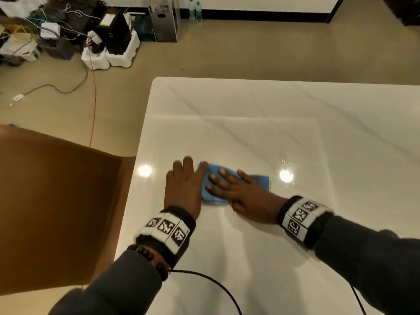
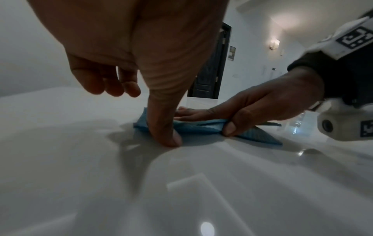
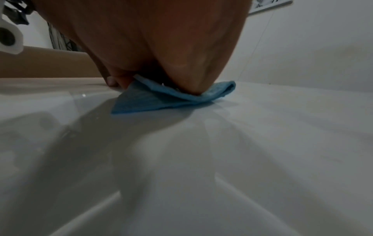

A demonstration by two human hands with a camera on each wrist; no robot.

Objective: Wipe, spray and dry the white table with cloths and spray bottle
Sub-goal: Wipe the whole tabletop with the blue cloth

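Observation:
A folded blue cloth lies on the glossy white table near its left side. My right hand lies flat on the cloth with fingers spread and straight, pressing it down. My left hand rests on the table just left of the cloth. In the left wrist view its thumb presses down at the edge of the cloth while the other fingers hang loose above the table. The right wrist view shows my palm on the cloth. No spray bottle is in view.
A brown chair stands against the table's left edge. A thin black cable crosses the table near me. Boxes and wires clutter the floor at the far left, and two water bottles stand by the wall.

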